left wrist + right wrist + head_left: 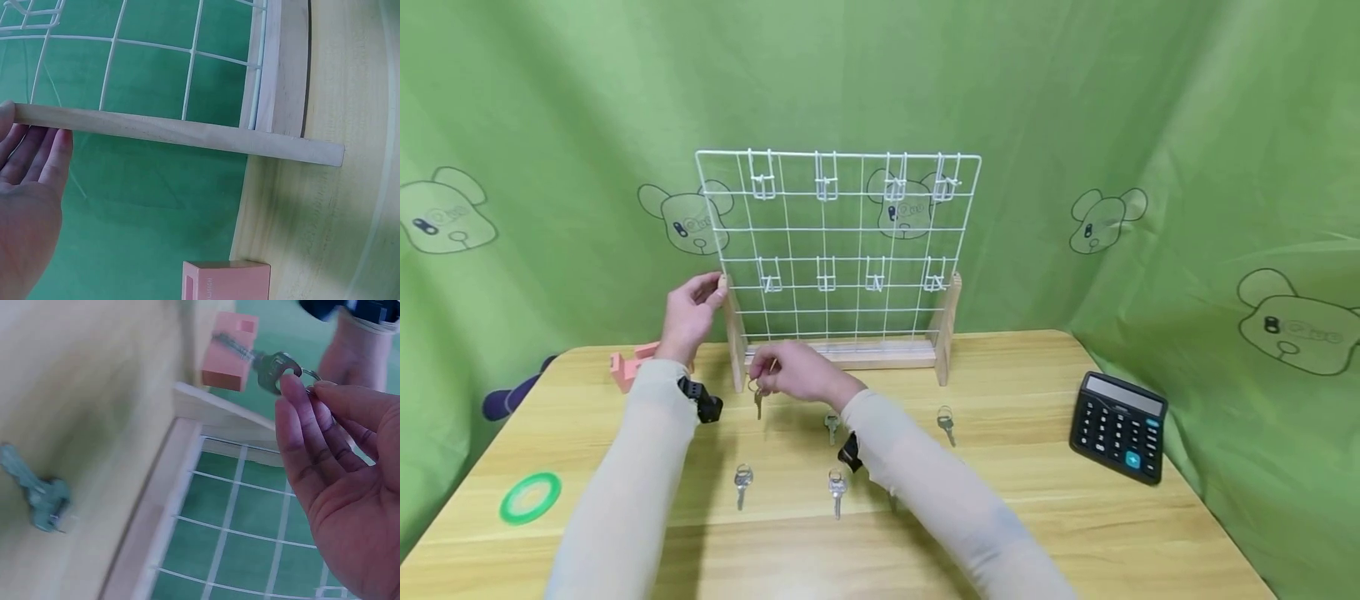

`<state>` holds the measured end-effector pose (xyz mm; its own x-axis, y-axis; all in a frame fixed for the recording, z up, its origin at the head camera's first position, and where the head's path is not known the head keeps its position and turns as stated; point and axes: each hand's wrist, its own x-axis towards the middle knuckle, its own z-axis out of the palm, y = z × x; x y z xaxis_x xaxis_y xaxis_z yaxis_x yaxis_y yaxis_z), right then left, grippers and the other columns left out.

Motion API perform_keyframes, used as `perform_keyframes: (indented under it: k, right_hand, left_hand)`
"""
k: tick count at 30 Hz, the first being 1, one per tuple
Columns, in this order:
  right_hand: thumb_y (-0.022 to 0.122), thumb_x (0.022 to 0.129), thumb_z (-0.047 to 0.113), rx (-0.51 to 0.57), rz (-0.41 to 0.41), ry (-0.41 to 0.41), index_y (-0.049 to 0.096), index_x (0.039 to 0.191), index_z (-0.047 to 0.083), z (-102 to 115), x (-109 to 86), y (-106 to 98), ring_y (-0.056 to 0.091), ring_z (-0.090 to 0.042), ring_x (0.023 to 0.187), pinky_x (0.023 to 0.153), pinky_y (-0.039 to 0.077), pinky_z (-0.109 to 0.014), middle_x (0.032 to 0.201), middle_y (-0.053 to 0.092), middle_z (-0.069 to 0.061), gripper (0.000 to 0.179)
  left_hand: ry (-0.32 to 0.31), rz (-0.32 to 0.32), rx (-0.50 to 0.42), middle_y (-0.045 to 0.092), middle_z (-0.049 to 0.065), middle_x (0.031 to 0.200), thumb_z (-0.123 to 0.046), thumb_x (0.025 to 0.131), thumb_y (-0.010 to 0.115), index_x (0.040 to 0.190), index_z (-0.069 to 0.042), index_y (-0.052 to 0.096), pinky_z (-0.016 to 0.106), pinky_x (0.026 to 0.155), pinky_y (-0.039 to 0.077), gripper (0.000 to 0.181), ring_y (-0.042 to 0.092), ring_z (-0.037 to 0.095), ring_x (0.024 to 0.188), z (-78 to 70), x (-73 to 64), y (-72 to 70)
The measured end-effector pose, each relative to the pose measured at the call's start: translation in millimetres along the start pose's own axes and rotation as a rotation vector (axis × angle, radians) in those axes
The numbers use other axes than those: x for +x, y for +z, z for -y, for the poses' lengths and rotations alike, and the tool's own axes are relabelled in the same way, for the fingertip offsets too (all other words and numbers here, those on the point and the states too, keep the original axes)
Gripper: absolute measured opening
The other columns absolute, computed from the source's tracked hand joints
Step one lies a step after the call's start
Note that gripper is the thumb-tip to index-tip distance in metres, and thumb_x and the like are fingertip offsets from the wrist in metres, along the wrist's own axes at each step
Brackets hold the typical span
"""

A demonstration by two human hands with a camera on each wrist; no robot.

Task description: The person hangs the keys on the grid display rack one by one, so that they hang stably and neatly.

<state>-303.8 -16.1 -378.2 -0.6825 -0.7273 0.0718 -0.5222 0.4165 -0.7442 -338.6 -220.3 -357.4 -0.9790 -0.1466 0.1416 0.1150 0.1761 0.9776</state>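
The right sleeve (955, 504) is covering most of one key (892, 502) on the surface (1015, 467); the left arm (651, 442) is partly hiding a pink holder (623, 372). In the right wrist view the held key (267, 374) is blurring; the left view's edge is cropping the left hand (30, 209).

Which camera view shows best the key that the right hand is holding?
The right wrist view: the key appears largest and nearly whole, though blurred, its ring pinched by the right hand. The head view shows it small, hanging below the hand. The left wrist view does not show it.
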Motion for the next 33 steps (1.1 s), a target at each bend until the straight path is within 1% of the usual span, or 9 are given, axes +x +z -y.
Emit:
perform_keyframes:
  k: [5,8,11,17,24,29,33]
  right_hand:
    - [0.067,0.092,0.003,-0.022,-0.036,-0.029,0.067,0.100,0.005,18.5,-2.0,-16.0,0.065,-0.011,0.078,0.071,0.055,-0.018,0.090,0.066,-0.002,0.008]
    - [0.069,0.091,0.004,-0.053,-0.066,-0.046,0.068,0.100,0.005,26.7,-2.3,-25.0,0.063,-0.009,0.077,0.071,0.054,-0.017,0.088,0.066,0.001,0.009]
    - [0.068,0.092,0.003,-0.084,-0.089,-0.068,0.068,0.101,0.004,31.8,-1.2,-31.7,0.063,-0.009,0.077,0.071,0.053,-0.017,0.087,0.066,0.002,0.009]
    - [0.067,0.093,0.003,-0.097,-0.108,-0.078,0.067,0.100,0.006,37.2,-1.1,-39.3,0.062,-0.010,0.076,0.070,0.053,-0.018,0.084,0.066,0.001,0.007]
    - [0.067,0.093,0.005,-0.081,-0.133,-0.079,0.067,0.102,0.005,40.1,-7.6,-49.8,0.062,-0.011,0.080,0.073,0.054,-0.019,0.087,0.065,0.001,0.009]
    - [0.067,0.093,0.005,-0.048,-0.168,-0.064,0.067,0.101,0.007,40.3,-11.8,-57.8,0.064,-0.016,0.081,0.073,0.055,-0.021,0.089,0.066,-0.002,0.009]
    - [0.066,0.093,0.005,-0.045,-0.174,-0.055,0.066,0.102,0.006,45.4,-10.9,-67.1,0.066,-0.019,0.080,0.070,0.056,-0.022,0.091,0.066,-0.006,0.009]
  left_hand:
    - [0.008,0.002,0.000,0.049,0.012,0.145,-0.017,0.101,0.057,0.145,-0.007,0.045,0.032,0.110,0.038,0.047,0.047,0.023,0.130,0.3,0.4,-0.4]
    - [0.020,-0.002,0.003,0.049,0.013,0.144,-0.018,0.101,0.057,0.144,-0.005,0.046,0.031,0.109,0.038,0.046,0.047,0.023,0.130,0.3,0.8,-0.5]
    - [0.027,-0.007,0.005,0.050,0.014,0.143,-0.017,0.101,0.056,0.144,-0.005,0.046,0.030,0.109,0.039,0.045,0.047,0.023,0.130,0.3,1.2,-0.6]
    - [0.020,-0.007,-0.001,0.049,0.014,0.144,-0.014,0.101,0.056,0.144,-0.005,0.045,0.030,0.108,0.040,0.046,0.046,0.024,0.131,0.0,-0.4,0.8]
    - [0.012,-0.016,0.012,0.049,0.014,0.144,-0.015,0.101,0.055,0.144,-0.005,0.045,0.030,0.109,0.039,0.045,0.046,0.024,0.130,-0.3,-1.0,1.9]
    - [0.012,-0.010,0.022,0.048,0.015,0.145,-0.017,0.102,0.055,0.145,-0.005,0.045,0.031,0.109,0.039,0.046,0.045,0.025,0.131,-0.1,-0.9,3.5]
    - [0.017,-0.009,0.021,0.048,0.015,0.144,-0.015,0.102,0.055,0.144,-0.004,0.045,0.031,0.109,0.039,0.045,0.046,0.025,0.131,-1.3,0.4,2.1]
